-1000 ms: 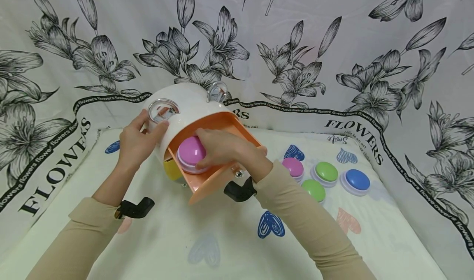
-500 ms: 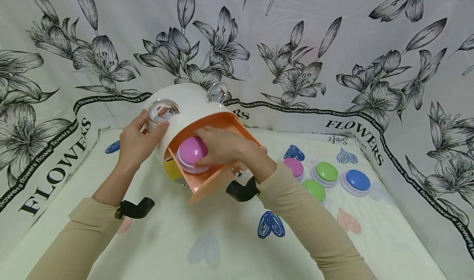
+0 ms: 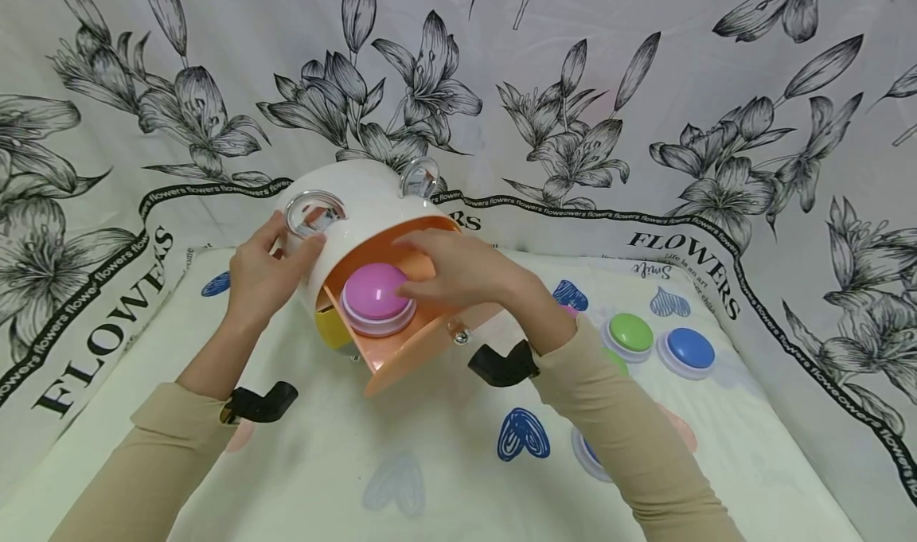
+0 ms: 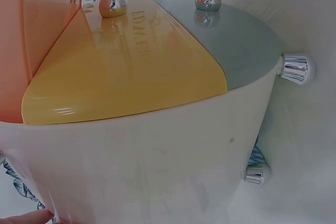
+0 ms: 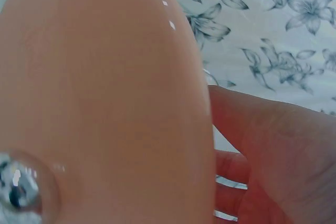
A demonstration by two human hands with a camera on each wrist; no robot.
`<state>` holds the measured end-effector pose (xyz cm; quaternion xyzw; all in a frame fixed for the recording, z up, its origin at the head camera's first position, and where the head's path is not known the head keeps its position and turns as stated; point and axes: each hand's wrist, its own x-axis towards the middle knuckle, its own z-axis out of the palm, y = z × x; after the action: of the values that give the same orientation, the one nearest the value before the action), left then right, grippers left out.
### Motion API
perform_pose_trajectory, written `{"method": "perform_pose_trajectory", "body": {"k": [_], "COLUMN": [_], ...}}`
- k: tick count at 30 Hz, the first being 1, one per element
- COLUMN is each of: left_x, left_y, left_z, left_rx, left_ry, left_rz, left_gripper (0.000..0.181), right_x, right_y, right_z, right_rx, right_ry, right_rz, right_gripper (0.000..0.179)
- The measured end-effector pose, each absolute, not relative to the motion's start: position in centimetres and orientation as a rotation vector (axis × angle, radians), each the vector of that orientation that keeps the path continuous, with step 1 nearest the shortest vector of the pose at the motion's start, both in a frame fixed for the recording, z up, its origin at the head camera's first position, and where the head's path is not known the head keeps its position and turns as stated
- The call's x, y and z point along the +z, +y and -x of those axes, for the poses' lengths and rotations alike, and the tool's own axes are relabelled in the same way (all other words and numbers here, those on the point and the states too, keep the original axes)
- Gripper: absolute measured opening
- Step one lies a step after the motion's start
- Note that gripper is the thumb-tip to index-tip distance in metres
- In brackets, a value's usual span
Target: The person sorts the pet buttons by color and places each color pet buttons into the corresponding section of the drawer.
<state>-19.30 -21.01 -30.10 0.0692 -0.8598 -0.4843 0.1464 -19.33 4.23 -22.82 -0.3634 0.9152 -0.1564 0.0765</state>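
Note:
A white rounded drawer box [image 3: 365,188] with clear, silver-rimmed ears is tilted on the cloth in the head view. My left hand [image 3: 268,267] grips its left side, thumb below one ear. The orange drawer [image 3: 390,359] is pulled out. Inside it sits a pink domed push button [image 3: 375,291] on a pale lilac base. Right beside that button, my right hand [image 3: 462,267] hovers over the drawer with fingers loosely extended, holding nothing. In the left wrist view appear a yellow drawer [image 4: 126,72] and a grey-green drawer [image 4: 231,51]. The right wrist view shows the orange drawer's front [image 5: 115,98].
To the right lie a green push button [image 3: 630,333] and a blue one [image 3: 690,348]. More buttons are partly hidden by my right arm, including another blue one [image 3: 589,456]. A floral curtain [image 3: 573,128] hangs behind the heart-print cloth [image 3: 315,478].
My right hand has let go of the pink push button and drawn back to the right. The button stays in the drawer, now more visible. My left hand has not moved.

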Motion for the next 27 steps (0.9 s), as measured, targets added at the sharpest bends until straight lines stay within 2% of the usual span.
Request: {"method": "perform_pose_trajectory", "body": {"k": [14, 27], "left_x": [-30.2, -30.2], "left_y": [-21.2, -21.1], "left_z": [19.4, 19.4], "left_rx": [-1.387, -1.395], "left_ry": [-2.462, -2.464], "left_rz": [-0.167, -0.184], "left_gripper": [0.070, 0.074], "right_x": [-23.2, -27.3], "right_y": [8.9, 13.6], "right_z": [20.7, 22.7], "right_rx": [-0.896, -1.267], "right_ry": [2.907, 2.975], "right_rz": [1.000, 0.734], "right_gripper": [0.051, 0.049]}}
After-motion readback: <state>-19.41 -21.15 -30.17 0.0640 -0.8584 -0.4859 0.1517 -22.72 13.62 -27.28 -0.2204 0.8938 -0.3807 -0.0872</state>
